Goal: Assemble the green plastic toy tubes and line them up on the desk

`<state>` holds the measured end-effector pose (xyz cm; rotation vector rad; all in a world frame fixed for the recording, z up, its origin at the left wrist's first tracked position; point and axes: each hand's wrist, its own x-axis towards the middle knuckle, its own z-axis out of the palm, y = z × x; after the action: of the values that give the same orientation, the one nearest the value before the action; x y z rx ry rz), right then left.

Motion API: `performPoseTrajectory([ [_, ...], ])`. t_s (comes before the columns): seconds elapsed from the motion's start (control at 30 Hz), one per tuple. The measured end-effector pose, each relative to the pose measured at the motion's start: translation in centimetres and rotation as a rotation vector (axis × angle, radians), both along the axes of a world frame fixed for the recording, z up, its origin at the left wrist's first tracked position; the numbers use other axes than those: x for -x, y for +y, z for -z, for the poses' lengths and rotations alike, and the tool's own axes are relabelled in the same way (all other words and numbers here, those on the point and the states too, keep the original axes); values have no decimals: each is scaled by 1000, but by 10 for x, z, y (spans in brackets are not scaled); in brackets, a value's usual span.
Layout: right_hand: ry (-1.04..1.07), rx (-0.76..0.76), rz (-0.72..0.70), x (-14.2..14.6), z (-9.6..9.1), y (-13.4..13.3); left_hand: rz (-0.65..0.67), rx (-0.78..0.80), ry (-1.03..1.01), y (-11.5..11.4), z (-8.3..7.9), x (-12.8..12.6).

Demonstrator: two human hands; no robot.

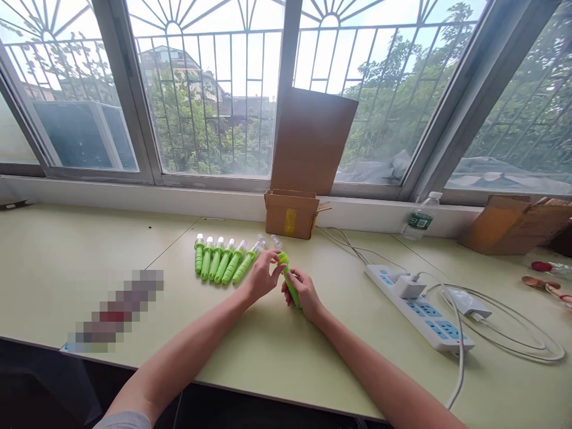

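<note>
My right hand (304, 291) is wrapped round the lower body of a green ribbed stick-shaped piece (294, 294), holding it tilted over the table. At its top end, near a yellow ring (283, 259), the fingers of my left hand (264, 275) are closed on it. Beside my left hand lies a row of several similar green pieces (215, 262) with clear and white caps. Just behind the held piece, a loose clear cap (276, 242) rests on the table. My fingers partly hide the held piece.
A small cardboard box (291, 214) stands against the sill, with a tall cardboard sheet (313, 140) behind it. On the right are a power strip (420, 307), cables, a charger (469, 302) and a plastic bottle (422, 217). A pixelated patch covers something at left.
</note>
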<state>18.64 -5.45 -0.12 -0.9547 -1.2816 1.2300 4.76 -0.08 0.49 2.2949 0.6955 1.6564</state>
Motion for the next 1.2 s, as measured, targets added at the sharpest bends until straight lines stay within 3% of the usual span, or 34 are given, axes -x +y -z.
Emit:
performPoseTrajectory([
  [0.2, -111, -64, 177, 4, 6, 4, -75, -26, 9, 4, 2, 2],
  [0.43, -265, -156, 281, 4, 7, 2, -108, -14, 42, 6, 1, 2],
  [0.83, -143, -59, 135, 2, 4, 1, -137, 10, 27, 5, -1, 0],
  [1.2, -130, -25, 137, 2, 1, 0, -103, -11, 34, 5, -2, 1],
])
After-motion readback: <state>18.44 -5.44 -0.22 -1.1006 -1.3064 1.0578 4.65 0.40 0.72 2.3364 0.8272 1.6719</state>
